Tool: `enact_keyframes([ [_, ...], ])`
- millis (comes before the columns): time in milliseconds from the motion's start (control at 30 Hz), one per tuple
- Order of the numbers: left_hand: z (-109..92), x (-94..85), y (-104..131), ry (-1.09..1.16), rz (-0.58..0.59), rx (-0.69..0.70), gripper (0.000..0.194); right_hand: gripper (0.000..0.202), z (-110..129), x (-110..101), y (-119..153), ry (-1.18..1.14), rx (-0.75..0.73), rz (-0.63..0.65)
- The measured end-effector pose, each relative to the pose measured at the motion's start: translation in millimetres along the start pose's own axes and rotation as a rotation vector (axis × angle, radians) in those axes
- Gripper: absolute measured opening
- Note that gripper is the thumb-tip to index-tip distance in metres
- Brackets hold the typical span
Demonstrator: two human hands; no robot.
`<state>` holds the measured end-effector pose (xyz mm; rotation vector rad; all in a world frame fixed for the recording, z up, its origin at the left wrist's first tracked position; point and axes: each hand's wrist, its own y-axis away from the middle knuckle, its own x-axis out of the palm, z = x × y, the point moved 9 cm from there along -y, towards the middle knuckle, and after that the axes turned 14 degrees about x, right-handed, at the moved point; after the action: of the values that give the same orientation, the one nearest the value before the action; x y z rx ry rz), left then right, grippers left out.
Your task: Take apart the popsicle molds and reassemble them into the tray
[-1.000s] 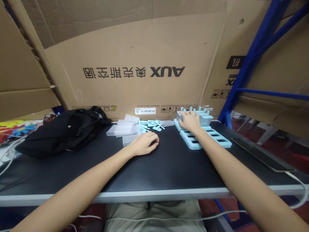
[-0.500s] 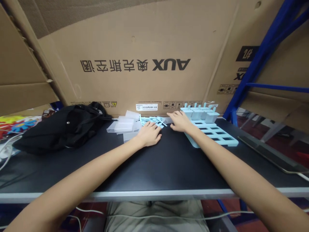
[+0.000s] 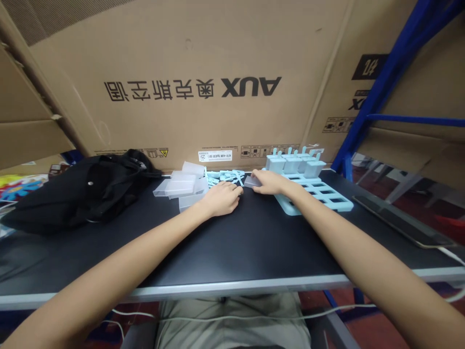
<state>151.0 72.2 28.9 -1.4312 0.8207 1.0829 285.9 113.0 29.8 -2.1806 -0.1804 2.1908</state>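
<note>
Evidently, in the head view, the right hand (image 3: pixel 269 182) is holding a clear cup (image 3: pixel 250 182), its fingers closing narrowly on one end while the rest is jutting leftward past them. The cup is looking light, stiff and thin-walled, likely slick and easily cracked, so its broad sides are offering the best hold. The right arm (image 3: pixel 345 237) is slanting forward and inward, palm facing down. Left of those fingers, the left hand (image 3: pixel 223 198) is lying palm-down with fingers curling, blue sticks (image 3: pixel 232 175) sitting just beyond them; whether it is gripping anything, I cannot tell.

Left hand (image 3: pixel 223 198) palm-down, right hand (image 3: pixel 269 182) curled
</note>
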Motion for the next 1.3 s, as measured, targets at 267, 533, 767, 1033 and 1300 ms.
enact_keyframes([
  [267, -27.6, -17.2, 27.9, 0.164, -0.029, 0.060, 0.025, 0.026, 11.1, -55.2, 22.9, -0.190, -0.037, -0.098],
  [533, -0.8, -11.8, 41.0, 0.356, 0.062, -0.149, 0.047, 0.035, 44.2, -85.3, 52.0, -0.242, -0.169, -0.056],
  [767, 6.4, -11.3, 42.4, 0.629, -0.024, -0.191, 0.046, 0.031, 70.2, -75.8, 63.5, -0.268, -0.259, 0.094],
  [1033, 11.9, -9.5, 43.6, 0.669, -0.066, -0.175, 0.049, 0.032, 86.5, -67.7, 64.4, -0.341, -0.338, 0.112],
  [1300, 15.0, -8.4, 44.6, 0.645, -0.069, -0.178, 0.054, 0.028, 96.5, -62.4, 64.9, -0.319, -0.396, 0.076],
])
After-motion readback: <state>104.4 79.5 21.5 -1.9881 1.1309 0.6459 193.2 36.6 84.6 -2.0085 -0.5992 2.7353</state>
